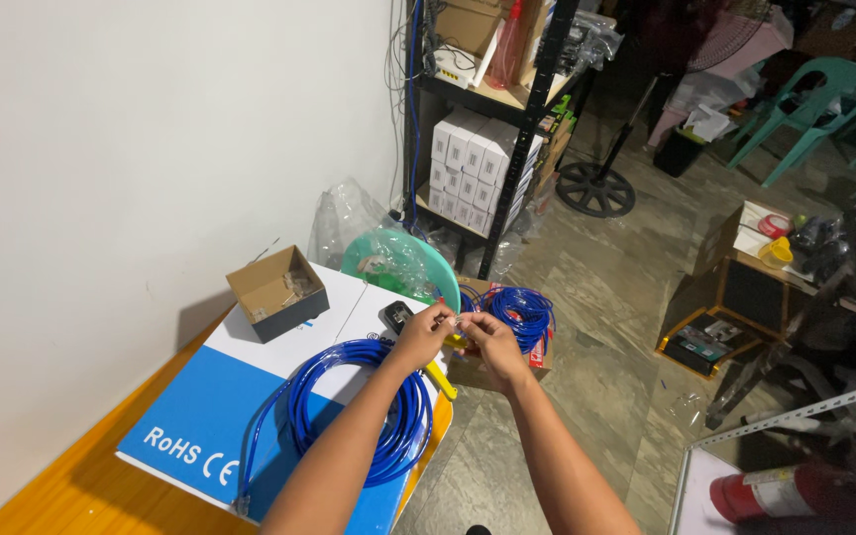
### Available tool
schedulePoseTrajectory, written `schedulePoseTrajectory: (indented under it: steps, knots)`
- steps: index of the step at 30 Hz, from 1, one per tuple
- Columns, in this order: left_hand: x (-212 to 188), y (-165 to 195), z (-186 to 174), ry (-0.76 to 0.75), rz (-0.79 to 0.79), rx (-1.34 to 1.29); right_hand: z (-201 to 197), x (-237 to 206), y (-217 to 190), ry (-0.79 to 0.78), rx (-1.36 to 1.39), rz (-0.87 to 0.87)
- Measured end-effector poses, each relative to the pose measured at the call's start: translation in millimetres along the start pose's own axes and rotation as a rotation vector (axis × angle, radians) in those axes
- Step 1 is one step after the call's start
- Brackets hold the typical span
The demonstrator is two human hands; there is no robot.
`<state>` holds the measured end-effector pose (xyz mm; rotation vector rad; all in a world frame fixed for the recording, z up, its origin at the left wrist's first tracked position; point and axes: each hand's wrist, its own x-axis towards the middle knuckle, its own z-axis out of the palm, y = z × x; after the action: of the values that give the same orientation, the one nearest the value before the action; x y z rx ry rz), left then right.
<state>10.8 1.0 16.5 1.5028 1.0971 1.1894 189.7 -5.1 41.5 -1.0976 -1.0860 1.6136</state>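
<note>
Both hands meet past the table's (71,476) right edge: left hand (426,332) and right hand (482,337) pinch the cable end (460,324) with narrow fingertips. Light, limp cable; grip best near the tip.

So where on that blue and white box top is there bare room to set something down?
The blue corner left of the cable coil is bare, as is the white strip between the small open carton and the green basin. The right edge is crowded: coil, both forearms, left hand and right hand pinching something small.
</note>
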Motion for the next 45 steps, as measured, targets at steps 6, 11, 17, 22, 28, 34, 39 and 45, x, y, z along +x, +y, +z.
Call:
schedulePoseTrajectory:
  steps: [6, 11, 17, 22, 28, 34, 39, 45]
  knots:
    - [-4, 4, 1, 0.085, -0.013, -0.073, 8, 0, 1, 0.034, 0.016, 0.021]
    - [-8, 12, 0, 0.079, 0.067, -0.087, 14, -2, 1, 0.086, -0.017, 0.009]
    - [-8, 16, 0, 0.096, -0.014, -0.066, 19, -5, -7, 0.107, 0.000, 0.025]
    - [-9, 18, 0, 0.114, -0.006, -0.068, 23, -6, -7, 0.090, 0.047, 0.081]
    - [-12, 25, -2, 0.117, -0.053, -0.048, 24, -6, -4, 0.110, 0.044, 0.087]
    - [-14, 27, -4, 0.111, -0.094, -0.058, 28, -3, -2, 0.153, 0.049, 0.047]
    - [-11, 19, -5, 0.116, -0.018, -0.078, 26, 4, 1, 0.143, 0.025, 0.028]
    - [-13, 13, -6, 0.048, -0.038, -0.104, 16, 10, 4, 0.064, -0.020, 0.046]
